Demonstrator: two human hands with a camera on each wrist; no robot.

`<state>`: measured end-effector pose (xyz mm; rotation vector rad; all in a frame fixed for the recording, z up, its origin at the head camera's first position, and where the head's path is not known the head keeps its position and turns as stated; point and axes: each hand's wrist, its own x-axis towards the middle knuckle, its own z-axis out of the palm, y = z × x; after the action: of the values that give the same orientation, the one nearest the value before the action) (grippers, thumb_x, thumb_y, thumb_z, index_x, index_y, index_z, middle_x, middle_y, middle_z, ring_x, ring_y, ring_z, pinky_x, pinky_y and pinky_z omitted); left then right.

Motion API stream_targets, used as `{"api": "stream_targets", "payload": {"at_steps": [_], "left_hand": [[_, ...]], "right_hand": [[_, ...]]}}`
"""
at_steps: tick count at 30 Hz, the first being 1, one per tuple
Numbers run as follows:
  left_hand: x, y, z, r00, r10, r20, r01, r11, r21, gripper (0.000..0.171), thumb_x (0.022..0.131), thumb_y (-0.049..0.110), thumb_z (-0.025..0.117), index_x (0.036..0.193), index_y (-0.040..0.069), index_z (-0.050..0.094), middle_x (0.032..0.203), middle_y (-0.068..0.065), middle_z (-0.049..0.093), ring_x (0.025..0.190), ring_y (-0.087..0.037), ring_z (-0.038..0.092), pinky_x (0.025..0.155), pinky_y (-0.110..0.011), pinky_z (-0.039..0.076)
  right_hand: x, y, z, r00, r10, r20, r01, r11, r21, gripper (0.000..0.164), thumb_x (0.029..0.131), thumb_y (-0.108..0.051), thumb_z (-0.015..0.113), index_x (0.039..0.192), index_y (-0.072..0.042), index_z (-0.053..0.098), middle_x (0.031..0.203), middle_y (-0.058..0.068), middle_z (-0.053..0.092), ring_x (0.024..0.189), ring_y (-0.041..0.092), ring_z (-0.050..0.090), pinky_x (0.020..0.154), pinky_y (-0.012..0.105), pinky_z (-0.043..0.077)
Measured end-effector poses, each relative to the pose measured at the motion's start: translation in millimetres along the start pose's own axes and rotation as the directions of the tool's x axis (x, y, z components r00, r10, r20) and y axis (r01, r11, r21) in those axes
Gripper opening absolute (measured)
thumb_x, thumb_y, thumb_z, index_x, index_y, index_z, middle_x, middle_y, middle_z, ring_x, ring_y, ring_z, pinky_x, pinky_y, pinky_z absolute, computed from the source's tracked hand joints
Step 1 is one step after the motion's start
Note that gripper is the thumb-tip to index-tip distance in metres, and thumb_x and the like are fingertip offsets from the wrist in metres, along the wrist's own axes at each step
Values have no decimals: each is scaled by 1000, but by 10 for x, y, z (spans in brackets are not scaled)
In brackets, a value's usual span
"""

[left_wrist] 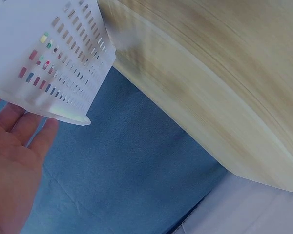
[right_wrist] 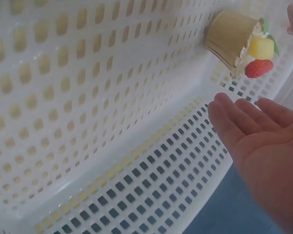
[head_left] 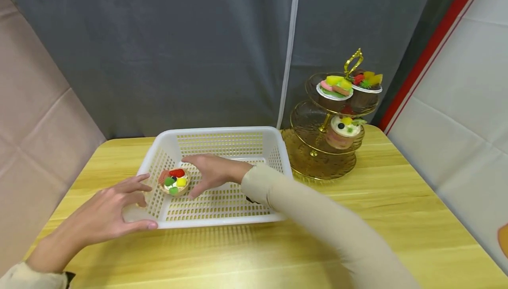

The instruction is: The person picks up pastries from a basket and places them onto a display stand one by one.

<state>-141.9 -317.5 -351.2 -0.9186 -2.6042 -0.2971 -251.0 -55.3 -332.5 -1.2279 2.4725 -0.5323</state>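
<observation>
A cupcake (head_left: 174, 182) topped with red, yellow and green fruit pieces stands at the left end of a white plastic basket (head_left: 222, 222). Inside the basket, my right hand (head_left: 214, 172) reaches in from the right, its thumb and fingers spread apart beside the cupcake. In the right wrist view, a gap shows between those fingertips and the cupcake's brown paper cup (right_wrist: 229, 36). At the basket's front left corner, my left hand (head_left: 105, 212) has its thumb at the rim and its fingers loosely spread along the left side. Neither palm holds anything.
A gold-trimmed three-tier stand (head_left: 317, 168) rises right of the basket. Two fruit-topped cupcakes sit on its top tier, and one more cupcake (head_left: 342, 139) is on the middle tier. Behind the wooden table (head_left: 397, 218) hangs a grey curtain (head_left: 198, 60).
</observation>
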Motion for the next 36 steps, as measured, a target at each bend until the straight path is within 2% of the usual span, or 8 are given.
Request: {"api": "stream_targets", "payload": {"at_steps": [5, 12, 15, 21, 26, 30, 36], "left_hand": [[4, -6, -6, 1000, -9, 10, 9, 1000, -8, 39, 64, 58, 87, 72, 28, 62, 111, -4, 70, 108, -34, 66, 65, -41, 53], [8, -2, -3, 1000, -15, 17, 15, 1000, -7, 39, 64, 58, 87, 72, 29, 62, 111, -2, 70, 111, -35, 64, 67, -42, 54], [7, 0, -2, 1000, -16, 20, 16, 1000, -3, 39, 64, 58, 86, 72, 29, 62, 111, -2, 70, 112, -35, 63, 67, -42, 54], [4, -3, -1, 1000, -12, 20, 12, 1000, 1, 38, 64, 58, 87, 72, 29, 62, 111, -2, 70, 112, -34, 63, 66, -42, 54], [11, -4, -6, 1000, -8, 16, 8, 1000, 1, 38, 64, 58, 87, 72, 29, 62, 111, -2, 70, 112, -35, 63, 66, -42, 54], [17, -1, -12, 1000, -5, 16, 5, 1000, 2, 39, 63, 58, 87, 72, 29, 62, 110, -3, 70, 112, -36, 63, 66, -43, 54], [10, 2, -5, 1000, -9, 16, 9, 1000, -2, 38, 63, 58, 87, 71, 30, 61, 110, -2, 70, 112, -36, 63, 66, -43, 54]], "right_hand": [[73, -14, 53, 1000, 20, 12, -20, 1000, -11, 101, 79, -46, 82, 156, -11, 28, 161, 2, 30, 146, 15, 29, 115, 26, 25], [157, -21, 120, 997, 54, 49, -58, 996, 65, 101, 77, -43, 85, 156, -15, 28, 159, -3, 33, 144, 12, 32, 112, 26, 30], [198, -30, 144, 997, 48, 53, -52, 996, 73, 100, 77, -41, 85, 155, -14, 30, 156, -3, 38, 141, 10, 37, 110, 24, 32], [269, -45, 179, 999, 4, 36, -7, 997, 71, 86, 80, -35, 84, 148, -10, 39, 133, -6, 56, 117, 3, 53, 97, 15, 38], [300, -55, 187, 1000, -7, 8, 6, 999, 51, 66, 83, -30, 83, 135, -10, 48, 115, -8, 59, 98, 2, 55, 85, 13, 40], [319, -71, 200, 1000, 6, -9, -6, 999, 38, 58, 84, -29, 81, 129, -11, 50, 111, -8, 60, 95, 2, 55, 83, 14, 40], [346, -104, 235, 998, 48, -27, -47, 998, 28, 55, 83, -28, 82, 126, -14, 49, 106, -9, 59, 92, 3, 55, 81, 15, 41]]}}
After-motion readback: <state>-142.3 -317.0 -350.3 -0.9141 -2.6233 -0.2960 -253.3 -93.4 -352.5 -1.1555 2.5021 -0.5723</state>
